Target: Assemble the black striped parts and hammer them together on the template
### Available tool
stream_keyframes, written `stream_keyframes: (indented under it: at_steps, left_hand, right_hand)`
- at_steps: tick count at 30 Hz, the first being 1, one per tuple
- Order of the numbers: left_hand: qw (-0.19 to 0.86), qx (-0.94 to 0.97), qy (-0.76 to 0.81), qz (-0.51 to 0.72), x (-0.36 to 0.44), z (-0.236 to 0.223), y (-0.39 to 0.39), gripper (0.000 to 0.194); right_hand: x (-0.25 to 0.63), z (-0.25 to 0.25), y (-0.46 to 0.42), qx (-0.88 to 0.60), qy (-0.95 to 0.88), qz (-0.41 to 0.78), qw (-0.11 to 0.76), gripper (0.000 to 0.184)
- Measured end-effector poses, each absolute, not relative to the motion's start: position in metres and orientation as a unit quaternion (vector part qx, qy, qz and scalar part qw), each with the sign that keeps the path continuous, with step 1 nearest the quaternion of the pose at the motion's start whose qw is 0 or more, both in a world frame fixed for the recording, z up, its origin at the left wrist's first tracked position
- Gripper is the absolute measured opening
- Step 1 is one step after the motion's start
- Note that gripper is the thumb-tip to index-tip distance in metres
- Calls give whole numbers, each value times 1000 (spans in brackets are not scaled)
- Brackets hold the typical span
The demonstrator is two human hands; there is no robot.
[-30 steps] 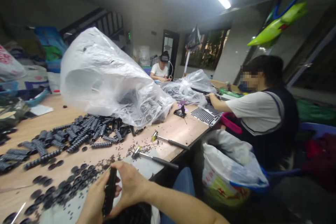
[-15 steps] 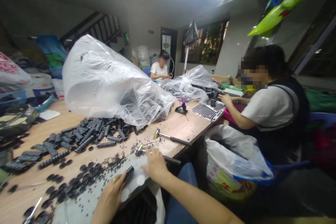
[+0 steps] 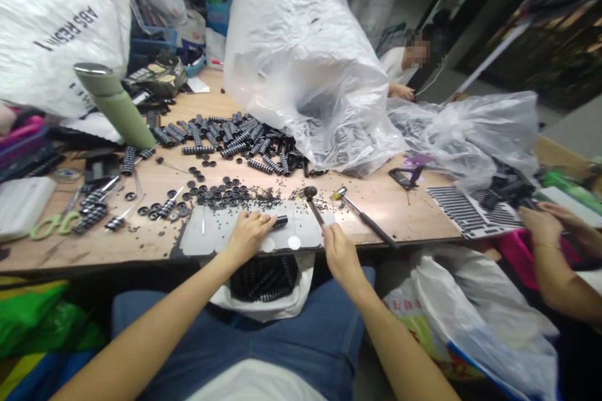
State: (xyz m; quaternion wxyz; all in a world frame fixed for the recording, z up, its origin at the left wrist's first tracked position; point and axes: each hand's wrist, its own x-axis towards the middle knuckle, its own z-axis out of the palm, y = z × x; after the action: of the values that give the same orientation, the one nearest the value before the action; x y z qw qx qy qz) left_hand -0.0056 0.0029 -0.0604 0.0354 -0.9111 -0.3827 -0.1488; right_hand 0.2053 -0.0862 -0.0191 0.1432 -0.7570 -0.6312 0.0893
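Hammer [image 3: 316,210] in right hand [image 3: 342,255], "ABS" sack [image 3: 61,19] beyond

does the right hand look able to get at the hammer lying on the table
Probably yes: the lying hammer is close beside the right hand, with nothing bulky between them. But that hand grips another hammer, so it would likely need to release that first.

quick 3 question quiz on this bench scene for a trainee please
1. Which hand holds a hammer?
2. True or false: the left hand holds scissors.
3. Fill in: from the worker's seat, a second hammer lies on the table to the ___ of the held one.

Key:
1. The right hand.
2. False; it holds a dark cylindrical piece.
3. Right.
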Motion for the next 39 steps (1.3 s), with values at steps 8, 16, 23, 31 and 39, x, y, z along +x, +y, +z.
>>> stream_keyframes:
  at_steps: [8,16,23,31,39]
  left_hand:
    - [50,-896,-421,-133,12,-61,-14,38]
    - [-9,-881,-443,-165,35,-77,-30,89]
    - [-23,-889,-423,-174,30,-89,-26,63]
    - [-39,-873,-454,-172,23,-47,-13,19]
    - [61,-716,-651,-245,-61,0,141,26]
  right_hand:
    - [182,-24,-97,-763,-635,91,79,30]
    - [150,23,-94,-668,-675,131,283,38]
    - [129,-15,-88,-689,-715,122,12,31]
    - [180,-13,-66,-738,-658,78,123,38]
    - [227,-69,-31,-759,-642,-24,106,34]
